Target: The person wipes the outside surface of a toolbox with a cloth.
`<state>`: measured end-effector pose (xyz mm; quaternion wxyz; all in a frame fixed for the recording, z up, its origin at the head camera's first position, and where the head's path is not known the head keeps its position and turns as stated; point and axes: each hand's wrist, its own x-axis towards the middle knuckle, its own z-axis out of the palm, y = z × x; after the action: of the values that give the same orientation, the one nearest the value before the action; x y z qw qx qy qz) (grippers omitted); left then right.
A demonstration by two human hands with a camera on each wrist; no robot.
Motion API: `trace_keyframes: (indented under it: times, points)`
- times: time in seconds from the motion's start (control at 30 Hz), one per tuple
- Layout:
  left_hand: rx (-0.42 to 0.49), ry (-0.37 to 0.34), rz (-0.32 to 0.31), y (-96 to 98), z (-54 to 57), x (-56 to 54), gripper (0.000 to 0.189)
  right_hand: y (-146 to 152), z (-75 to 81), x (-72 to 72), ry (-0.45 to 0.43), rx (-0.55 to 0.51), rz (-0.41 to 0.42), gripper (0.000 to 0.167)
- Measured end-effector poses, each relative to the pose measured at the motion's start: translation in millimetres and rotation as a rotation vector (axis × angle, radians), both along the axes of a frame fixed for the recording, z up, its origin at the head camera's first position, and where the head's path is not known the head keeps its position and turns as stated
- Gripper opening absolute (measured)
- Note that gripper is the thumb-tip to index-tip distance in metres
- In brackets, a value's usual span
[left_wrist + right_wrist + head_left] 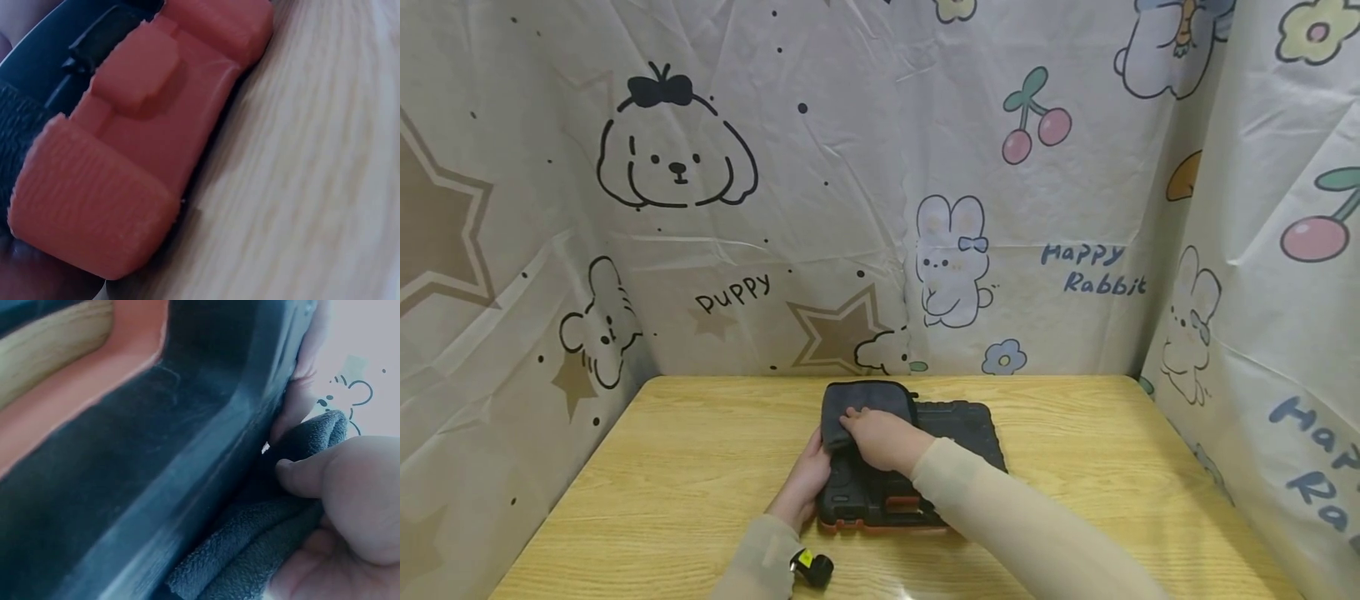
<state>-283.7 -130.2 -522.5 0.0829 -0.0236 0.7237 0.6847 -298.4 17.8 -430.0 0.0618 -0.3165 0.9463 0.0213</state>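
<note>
A black plastic carrying case [962,425] with an orange-red lower half [144,125] and a handle lies on the table. Over its far left part is a dark grey cloth [868,396] with black edging. My right hand [887,437] pinches the cloth's near part; in the right wrist view the thumb lies on top of the folded fabric [250,544], fingers beneath. At the case's left side my left hand [811,477] grips the edge, its fingertips partly hidden by cloth and case.
The wood-grain table [715,442] extends on both sides of the case. A patterned curtain [850,208] hangs behind and along both sides. A small black and yellow device [816,568] sits by the left sleeve.
</note>
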Motion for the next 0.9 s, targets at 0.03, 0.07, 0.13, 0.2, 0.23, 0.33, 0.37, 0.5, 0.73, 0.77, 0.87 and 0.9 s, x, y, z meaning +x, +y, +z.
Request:
trace_keyframes:
  times: [0.03,0.07,0.13,0.2,0.23,0.33,0.37,0.5,0.73,0.77,0.87,0.9]
  points:
    - [0.004,-0.001,0.001,-0.1,0.1,-0.3,0.056,0.4,-0.1,0.3,0.000,-0.002,0.002,0.044]
    - [0.009,-0.002,0.002,-0.3,0.5,-0.5,0.056,0.7,-0.2,0.5,0.001,-0.006,0.004,0.044]
    - [0.013,-0.006,0.002,-0.5,1.0,-0.5,0.056,1.5,0.0,1.6,-0.002,-0.007,0.005,0.044]
    - [0.022,-0.011,0.000,-0.6,1.3,-0.4,0.057,2.1,0.1,3.5,-0.004,-0.001,0.007,0.045]
    - [0.029,-0.013,-0.001,-0.6,1.7,-0.2,0.057,2.2,0.1,4.8,-0.004,0.002,0.010,0.045]
    - [0.060,-0.012,-0.013,-0.7,1.6,0.2,0.058,2.2,0.0,10.5,0.002,0.016,0.022,0.045]
    - [0.077,-0.011,-0.018,-0.7,1.6,0.3,0.059,2.1,-0.4,12.5,0.007,0.022,0.028,0.045]
    - [0.146,-0.007,-0.047,-1.4,1.4,1.1,0.061,2.9,0.2,21.9,0.023,0.040,0.054,0.045]
    - [0.159,-0.025,-0.038,-2.5,4.6,2.5,0.066,7.6,2.7,39.4,0.036,0.064,0.113,0.046]
    - [0.156,-0.026,-0.036,-2.6,4.8,2.7,0.067,8.3,2.8,42.1,0.031,0.064,0.120,0.047]
    - [0.153,-0.026,-0.033,-2.6,5.6,3.1,0.068,9.9,2.6,49.3,0.015,0.071,0.137,0.049]
    - [0.152,-0.028,-0.030,-2.6,5.7,3.1,0.067,10.4,2.0,51.7,0.011,0.075,0.144,0.050]
